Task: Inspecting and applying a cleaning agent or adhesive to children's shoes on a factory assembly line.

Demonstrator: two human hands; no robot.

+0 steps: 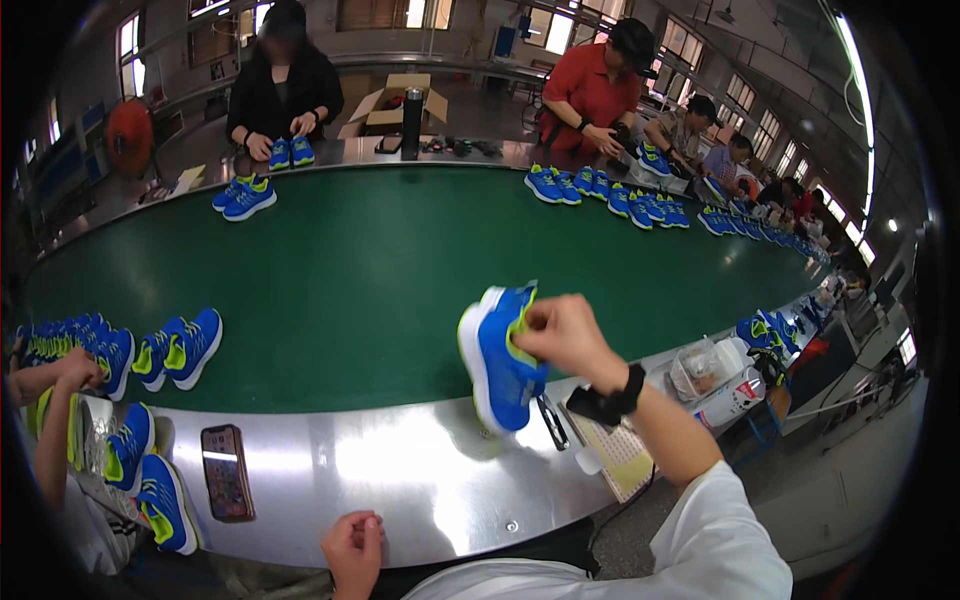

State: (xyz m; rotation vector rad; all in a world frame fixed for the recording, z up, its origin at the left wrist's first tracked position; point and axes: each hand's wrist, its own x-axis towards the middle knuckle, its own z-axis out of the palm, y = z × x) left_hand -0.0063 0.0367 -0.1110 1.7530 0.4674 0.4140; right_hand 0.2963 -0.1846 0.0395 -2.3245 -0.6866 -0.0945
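My right hand (572, 338) is closed on the collar of a blue sneaker (503, 362) with lime-green lining and a white sole. The shoe hangs tilted, its sole toward the left, above the border between the green belt (330, 290) and the metal table edge (400, 470). My left hand (354, 548) rests low at the near edge of the metal, its fingers curled in and nothing visible in them. A phone (228, 473) lies on the metal to its left. Just right of the held sneaker are a dark slim tool (552, 423) and a yellowish sheet (628, 462).
More blue sneakers (190, 350) stand at the left, beside a neighbouring person's hands (75, 372). Others line the far side (630, 203), where several people work. A clear plastic container (705, 368) and a white bottle (732, 398) sit at the right. A dark flask (412, 122) stands across the belt.
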